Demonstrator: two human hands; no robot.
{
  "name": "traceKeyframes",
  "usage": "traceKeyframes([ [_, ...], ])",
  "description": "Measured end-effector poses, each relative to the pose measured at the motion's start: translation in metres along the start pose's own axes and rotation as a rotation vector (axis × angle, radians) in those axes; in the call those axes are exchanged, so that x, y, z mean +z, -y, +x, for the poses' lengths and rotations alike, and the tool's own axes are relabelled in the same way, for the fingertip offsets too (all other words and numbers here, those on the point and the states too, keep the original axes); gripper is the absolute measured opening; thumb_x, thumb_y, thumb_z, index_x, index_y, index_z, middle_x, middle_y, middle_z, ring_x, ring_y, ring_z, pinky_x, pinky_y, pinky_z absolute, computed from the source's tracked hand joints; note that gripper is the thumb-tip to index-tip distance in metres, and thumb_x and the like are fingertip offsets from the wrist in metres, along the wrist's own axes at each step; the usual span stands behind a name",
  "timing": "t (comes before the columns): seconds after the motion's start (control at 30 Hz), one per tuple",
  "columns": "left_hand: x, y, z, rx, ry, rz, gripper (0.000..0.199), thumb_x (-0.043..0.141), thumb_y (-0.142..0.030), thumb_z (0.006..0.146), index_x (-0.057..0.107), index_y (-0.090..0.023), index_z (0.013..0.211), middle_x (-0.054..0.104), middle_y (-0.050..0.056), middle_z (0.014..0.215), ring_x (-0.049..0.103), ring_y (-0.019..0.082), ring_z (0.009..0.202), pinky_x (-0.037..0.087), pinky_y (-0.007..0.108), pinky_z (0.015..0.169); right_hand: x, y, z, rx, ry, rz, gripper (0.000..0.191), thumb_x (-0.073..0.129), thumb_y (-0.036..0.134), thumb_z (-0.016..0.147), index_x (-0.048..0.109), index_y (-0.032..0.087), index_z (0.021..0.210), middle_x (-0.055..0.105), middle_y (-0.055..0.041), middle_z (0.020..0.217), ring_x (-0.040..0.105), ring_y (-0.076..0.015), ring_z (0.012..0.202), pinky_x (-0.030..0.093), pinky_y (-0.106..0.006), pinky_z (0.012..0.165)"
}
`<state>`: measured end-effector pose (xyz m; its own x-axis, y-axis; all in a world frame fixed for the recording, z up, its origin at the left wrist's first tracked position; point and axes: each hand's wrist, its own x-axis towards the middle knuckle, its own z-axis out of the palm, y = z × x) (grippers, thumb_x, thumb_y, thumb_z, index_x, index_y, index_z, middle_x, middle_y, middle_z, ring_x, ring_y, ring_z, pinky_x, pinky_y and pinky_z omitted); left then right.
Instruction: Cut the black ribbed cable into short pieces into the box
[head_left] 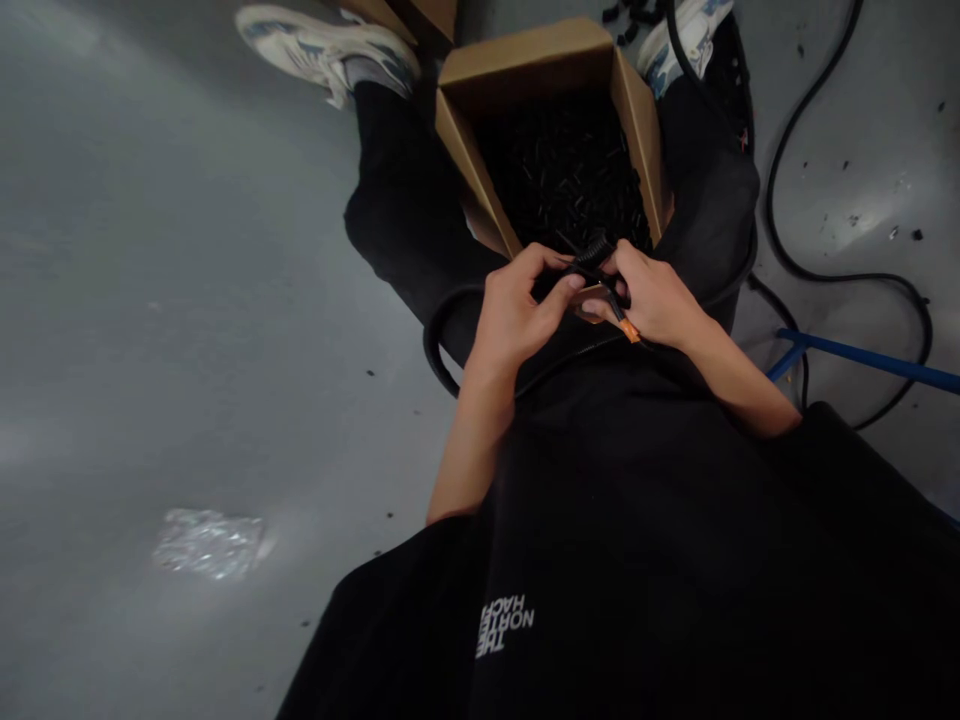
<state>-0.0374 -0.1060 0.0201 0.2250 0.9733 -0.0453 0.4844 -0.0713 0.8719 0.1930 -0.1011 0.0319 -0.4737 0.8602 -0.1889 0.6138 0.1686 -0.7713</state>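
Both hands meet above the near edge of an open cardboard box [536,55]. My left hand [529,305] is closed, thumb and fingers pinching a black ribbed piece [594,250] that looks like corrugated tube. My right hand [649,295] is closed too, its fingertips at the other side of that piece. A thin black item with an orange end [628,328] sticks out below the right fingers; its kind is not clear. Dark fingertip shadows hide where the parts touch. Inside the box lies a heap of small black pieces [566,165].
A black hose [772,190] winds across the grey floor at right, near a blue bar [877,360]. A clear plastic bag [210,543] lies at lower left. My legs flank the box. Black scraps [634,15] lie beyond it.
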Motion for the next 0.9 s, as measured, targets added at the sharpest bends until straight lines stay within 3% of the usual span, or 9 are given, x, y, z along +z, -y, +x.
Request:
traceKeyframes([
  [0.17, -0.006, -0.002, -0.002, 0.016, 0.021, 0.011, 0.047, 0.063, -0.070, 0.104, 0.069, -0.023, 0.102, 0.077, 0.005, 0.096, 0.071, 0.021, 0.088, 0.058, 0.033, 0.083, -0.010, 0.001, -0.007, 0.013, 0.077, 0.021, 0.059, 0.066, 0.077, 0.101, 0.055, 0.022, 0.117, 0.072, -0.0056, 0.107, 0.072, -0.0215, 0.090, 0.053, -0.034, 0.082],
  [0.33, -0.008, -0.011, -0.001, 0.000, 0.162, -0.034, 0.057, 0.051, -0.077, 0.106, 0.071, -0.024, 0.105, 0.078, 0.005, 0.094, 0.072, 0.020, 0.085, 0.058, 0.032, 0.082, -0.013, 0.001, -0.005, -0.010, 0.073, 0.021, 0.060, 0.068, 0.078, 0.098, 0.057, 0.022, 0.120, 0.070, -0.0066, 0.115, 0.070, -0.0209, 0.088, 0.055, -0.036, 0.082],
  [0.53, -0.022, -0.005, 0.008, 0.023, 0.272, -0.127, 0.071, 0.038, -0.086, 0.105, 0.067, -0.024, 0.089, 0.070, 0.004, 0.074, 0.065, 0.018, 0.067, 0.056, 0.032, 0.071, -0.013, 0.002, -0.006, -0.009, 0.081, 0.111, 0.056, 0.071, 0.076, 0.097, 0.057, 0.024, 0.113, 0.071, -0.0016, 0.099, 0.066, -0.0171, 0.079, 0.052, -0.032, 0.076],
  [0.7, -0.016, 0.000, 0.012, 0.050, 0.373, -0.117, 0.077, 0.036, -0.091, 0.102, 0.064, -0.023, 0.082, 0.070, 0.005, 0.077, 0.064, 0.018, 0.067, 0.055, 0.032, 0.066, -0.007, 0.001, -0.006, 0.016, 0.066, 0.146, 0.065, 0.072, 0.084, 0.090, 0.055, 0.025, 0.110, 0.072, -0.0021, 0.102, 0.065, -0.0164, 0.079, 0.052, -0.032, 0.076],
  [0.9, -0.015, 0.010, 0.011, -0.019, 0.266, -0.118, 0.069, 0.041, -0.085, 0.106, 0.073, -0.024, 0.104, 0.072, 0.005, 0.078, 0.067, 0.019, 0.070, 0.056, 0.031, 0.067, 0.019, -0.034, 0.007, 0.143, -0.047, 0.381, 0.069, 0.062, 0.093, 0.090, 0.045, 0.028, 0.102, 0.067, 0.0001, 0.091, 0.064, -0.0168, 0.074, 0.057, -0.034, 0.068],
])
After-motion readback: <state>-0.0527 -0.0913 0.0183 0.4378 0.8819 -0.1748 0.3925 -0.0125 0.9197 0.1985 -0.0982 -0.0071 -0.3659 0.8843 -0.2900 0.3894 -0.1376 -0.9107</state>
